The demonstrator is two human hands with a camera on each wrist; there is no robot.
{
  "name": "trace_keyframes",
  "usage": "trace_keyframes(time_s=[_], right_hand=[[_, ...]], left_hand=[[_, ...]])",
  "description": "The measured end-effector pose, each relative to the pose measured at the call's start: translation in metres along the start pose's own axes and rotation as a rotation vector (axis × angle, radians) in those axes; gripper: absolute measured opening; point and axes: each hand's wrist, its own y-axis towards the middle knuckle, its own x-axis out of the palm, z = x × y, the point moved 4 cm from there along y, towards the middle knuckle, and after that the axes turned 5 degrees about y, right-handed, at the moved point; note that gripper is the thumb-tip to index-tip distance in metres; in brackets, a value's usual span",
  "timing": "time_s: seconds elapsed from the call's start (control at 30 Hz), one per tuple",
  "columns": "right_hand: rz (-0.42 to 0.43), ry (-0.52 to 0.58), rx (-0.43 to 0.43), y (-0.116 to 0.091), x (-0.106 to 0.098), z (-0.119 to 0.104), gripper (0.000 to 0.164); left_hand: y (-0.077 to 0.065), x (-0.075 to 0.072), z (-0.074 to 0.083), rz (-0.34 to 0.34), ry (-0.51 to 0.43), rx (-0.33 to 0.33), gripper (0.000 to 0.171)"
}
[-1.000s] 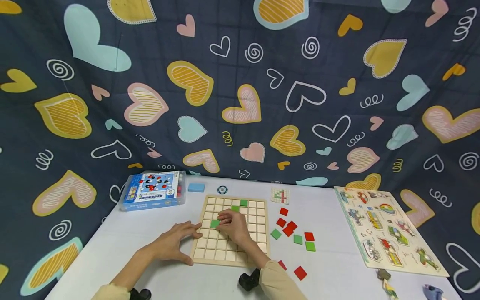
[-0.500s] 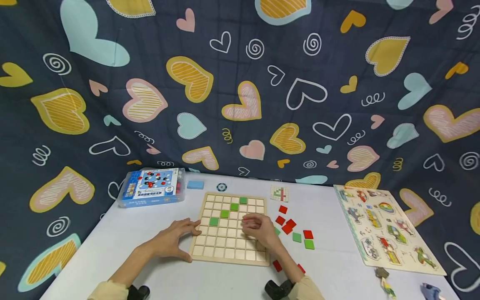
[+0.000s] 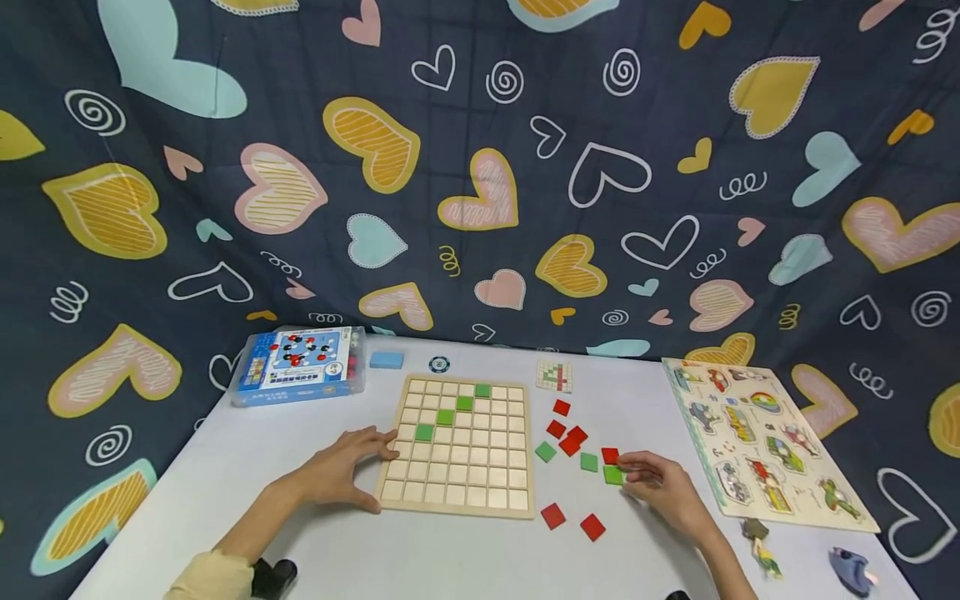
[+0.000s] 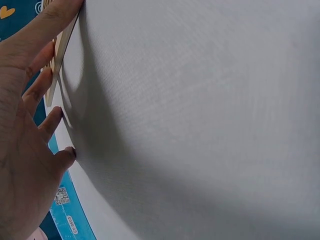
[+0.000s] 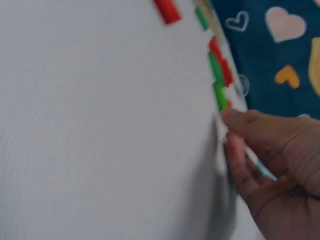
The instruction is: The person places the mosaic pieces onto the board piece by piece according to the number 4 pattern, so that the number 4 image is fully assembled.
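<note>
A wooden grid board [image 3: 457, 506] lies on the white table, with several green tiles [image 3: 446, 417] set in a diagonal line of its squares. At the board's left edge my left hand [image 3: 337, 472] rests with fingers spread, fingertips and thumb right at the frame. My right hand [image 3: 663, 492] is out to the right, its fingertips at a loose green tile [image 3: 612, 475]. The right wrist view has the thumb right beside this green tile [image 5: 220, 97]. A red tile [image 3: 610, 456] lies just behind it.
More red tiles [image 3: 552, 516] and green tiles [image 3: 545, 452] lie right of the board. A small pattern card [image 3: 554, 376], a blue block [image 3: 386, 360] and a plastic box [image 3: 296, 367] stand at the back. A picture puzzle board [image 3: 765, 442] lies far right.
My right hand has left the board, where another green tile now shows in the diagonal, and has moved right to the loose tiles. My left hand stays at the board's edge.
</note>
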Motion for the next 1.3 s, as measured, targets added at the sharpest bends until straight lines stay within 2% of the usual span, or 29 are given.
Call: trace_keyframes(time_s=[0.17,0.33,0.5,0.63,0.8,1.03,1.17,1.3], right_hand=[[-0.064,-0.025,-0.040,0.005,-0.005,0.012,0.039],[-0.035,-0.021,-0.076,0.009,0.002,0.012,0.033],[0.001,0.085,-0.081,0.007,0.014,0.003,0.035],[0.007,0.119,-0.073,0.010,0.029,-0.008,0.036],[-0.003,0.119,-0.052,0.023,0.056,-0.024,0.034],[-0.153,0.137,-0.177,0.046,0.110,-0.051,0.034],[-0.162,0.178,-0.221,0.056,0.136,-0.062,0.030],[-0.160,0.195,-0.217,0.064,0.164,-0.069,0.029]], left_hand=[[0.000,-0.002,-0.002,0.000,0.009,0.002,0.072],[0.000,-0.001,-0.004,0.000,0.009,0.014,0.072],[-0.001,-0.001,-0.005,0.004,0.012,0.017,0.071],[-0.003,0.000,-0.005,0.001,0.006,0.017,0.070],[-0.005,0.002,-0.006,-0.001,0.011,0.004,0.069],[-0.003,0.001,-0.004,-0.006,0.027,0.017,0.070],[-0.001,0.000,-0.003,-0.023,0.022,0.024,0.069],[0.000,0.000,-0.004,-0.028,0.021,0.031,0.068]])
